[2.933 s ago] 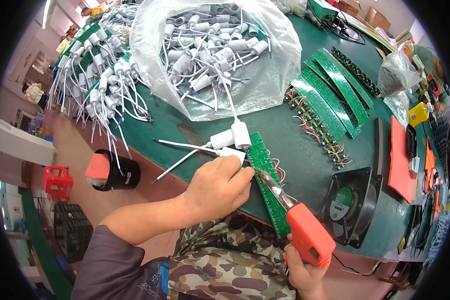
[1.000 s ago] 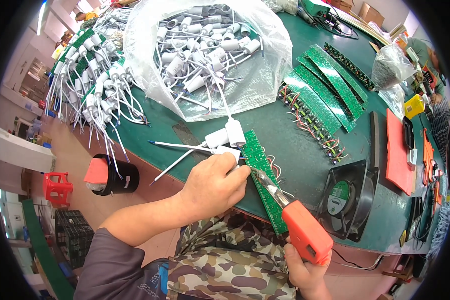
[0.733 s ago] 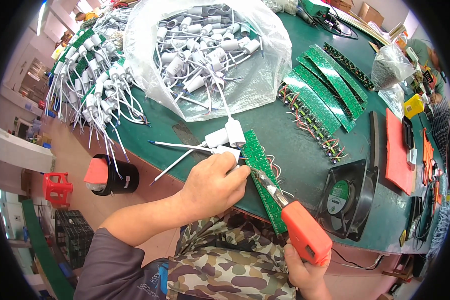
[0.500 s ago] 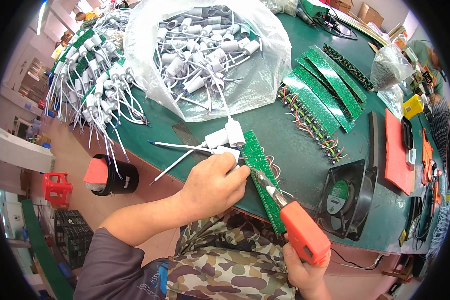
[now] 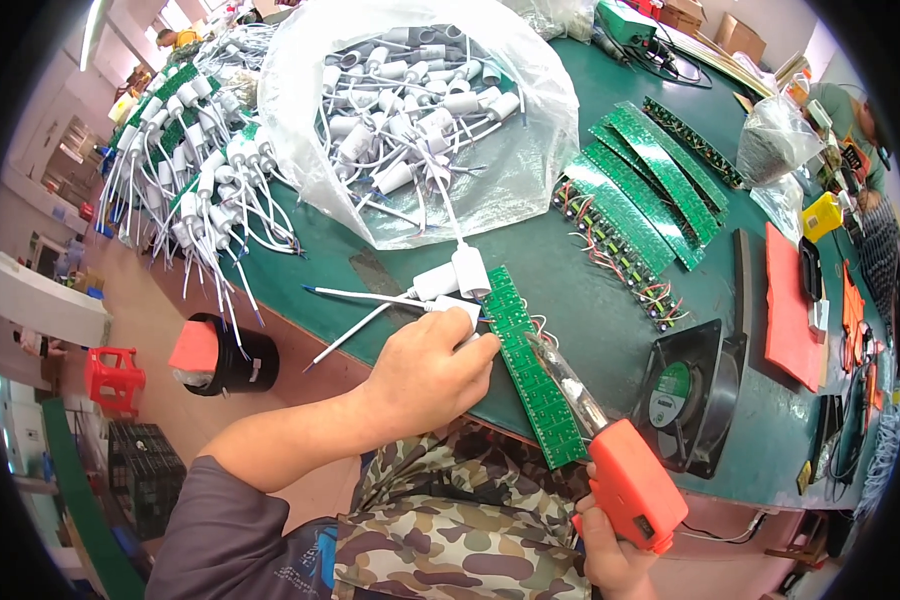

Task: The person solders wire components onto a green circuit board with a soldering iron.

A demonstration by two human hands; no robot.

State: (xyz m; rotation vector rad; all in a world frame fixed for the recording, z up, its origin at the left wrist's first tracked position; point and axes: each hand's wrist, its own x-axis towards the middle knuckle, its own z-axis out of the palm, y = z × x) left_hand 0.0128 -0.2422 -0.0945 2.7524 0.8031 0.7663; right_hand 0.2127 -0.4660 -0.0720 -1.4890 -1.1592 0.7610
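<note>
Pressing down near frame centre, the left hand (image 5: 432, 368) clamps a white plug (image 5: 457, 312) against the long green circuit strip (image 5: 533, 382), likely to steady its wires for joining. The right hand (image 5: 610, 548), at the lower edge, grips an orange soldering gun (image 5: 632, 482) whose tip slants up-left onto the strip. The left forearm crosses from lower left, wrist flat. Above, a clear bag of white plugs (image 5: 420, 110) sits on the green surface (image 5: 610, 300); a black fan (image 5: 685, 392) stands right.

Your single head view looks steeply down from above your chest, close over the near edge of the green counter (image 5: 570, 290), its fisheye bending the far rim.
</note>
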